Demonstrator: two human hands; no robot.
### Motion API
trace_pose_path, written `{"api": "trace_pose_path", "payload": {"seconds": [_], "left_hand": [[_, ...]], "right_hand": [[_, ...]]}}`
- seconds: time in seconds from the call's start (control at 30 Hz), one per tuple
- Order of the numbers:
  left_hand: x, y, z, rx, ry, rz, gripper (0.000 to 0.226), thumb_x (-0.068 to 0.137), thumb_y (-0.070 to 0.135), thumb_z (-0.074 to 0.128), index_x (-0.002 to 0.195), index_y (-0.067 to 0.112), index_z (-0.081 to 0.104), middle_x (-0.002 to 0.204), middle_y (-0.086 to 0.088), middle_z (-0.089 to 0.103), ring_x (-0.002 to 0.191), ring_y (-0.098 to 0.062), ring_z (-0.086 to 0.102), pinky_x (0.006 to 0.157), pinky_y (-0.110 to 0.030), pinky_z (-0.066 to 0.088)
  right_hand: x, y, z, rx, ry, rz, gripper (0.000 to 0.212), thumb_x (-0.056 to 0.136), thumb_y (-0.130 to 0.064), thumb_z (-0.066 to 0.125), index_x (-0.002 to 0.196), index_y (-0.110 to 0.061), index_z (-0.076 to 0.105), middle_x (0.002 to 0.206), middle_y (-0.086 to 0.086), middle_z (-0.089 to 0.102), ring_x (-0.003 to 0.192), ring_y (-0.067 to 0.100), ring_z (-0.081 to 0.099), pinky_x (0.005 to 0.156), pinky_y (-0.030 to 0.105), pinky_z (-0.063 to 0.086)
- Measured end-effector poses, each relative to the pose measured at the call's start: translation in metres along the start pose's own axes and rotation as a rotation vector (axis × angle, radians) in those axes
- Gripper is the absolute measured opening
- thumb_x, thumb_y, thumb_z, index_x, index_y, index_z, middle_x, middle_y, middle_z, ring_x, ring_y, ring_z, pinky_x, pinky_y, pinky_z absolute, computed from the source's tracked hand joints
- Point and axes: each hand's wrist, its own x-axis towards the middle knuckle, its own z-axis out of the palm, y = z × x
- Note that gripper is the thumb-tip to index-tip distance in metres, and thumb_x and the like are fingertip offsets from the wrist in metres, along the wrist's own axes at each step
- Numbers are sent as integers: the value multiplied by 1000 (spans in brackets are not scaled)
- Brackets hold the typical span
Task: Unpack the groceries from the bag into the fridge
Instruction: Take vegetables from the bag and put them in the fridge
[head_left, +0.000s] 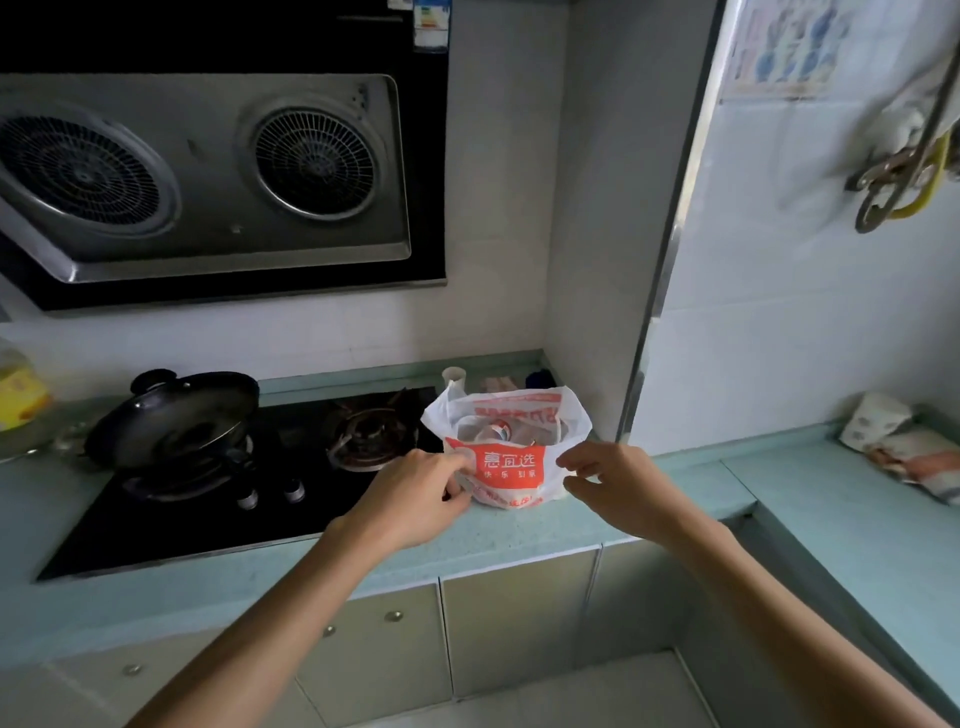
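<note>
- Bag (511, 470): white plastic with a red printed panel at front, standing upright on countertop (519, 535), just right of gas hob (234, 499), near the tiled corner. Mouth open at top. Contents visible through the opening, too blurred to identify.
- Left hand (415, 499): at the bag's left edge, fingers curled, pinching the plastic.
- Right hand (618, 488): at the bag's right edge, forefinger and thumb curled onto the plastic, grasping it.
- Forearms: both extended over the counter's front edge, one either side of the bag.
- Wok (176, 415): dark, resting tilted on the hob's left burner.
- Cup (453, 375): pale, just behind the bag, by the back wall.
- Range hood (208, 176): mounted above the hob, two round grilles.
- Bottle (18, 389): yellow label, far left of counter, partly out of view.
- Packets (904, 447): lying on the side counter at right, well apart from the bag.
- Cabinet doors (395, 649): below the countertop, closed.
- Hooks (893, 176): metal, hanging on the right wall.
</note>
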Motion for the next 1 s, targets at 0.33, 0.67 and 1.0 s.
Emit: {"api": "trace_pose_path", "payload": {"seconds": [0.33, 0.67, 1.0], "left_hand": [[106, -56, 65, -76, -74, -64, 29, 90, 27, 58, 119, 26, 64, 108, 8, 70, 99, -13, 65, 84, -38, 54], [233, -80, 169, -112, -119, 31, 51, 97, 16, 54, 146, 21, 40, 152, 4, 41, 140, -12, 37, 118, -32, 31], [235, -107, 227, 75, -152, -3, 30, 96, 35, 39, 104, 24, 66, 98, 9, 70, 97, -11, 59, 105, -35, 39]], "right_hand": [[112, 61, 42, 55, -138, 61, 36, 96, -9, 51, 129, -18, 60, 128, 1, 65, 113, 17, 62, 98, 27, 47], [213, 147, 118, -68, -314, -97, 55, 101, -22, 43, 152, -27, 21, 162, -6, 17, 151, 17, 8, 114, 28, 0], [242, 195, 159, 9, -595, -44, 31, 100, -37, 44, 124, -32, 62, 122, -15, 66, 106, 7, 66, 97, 22, 51]]}}
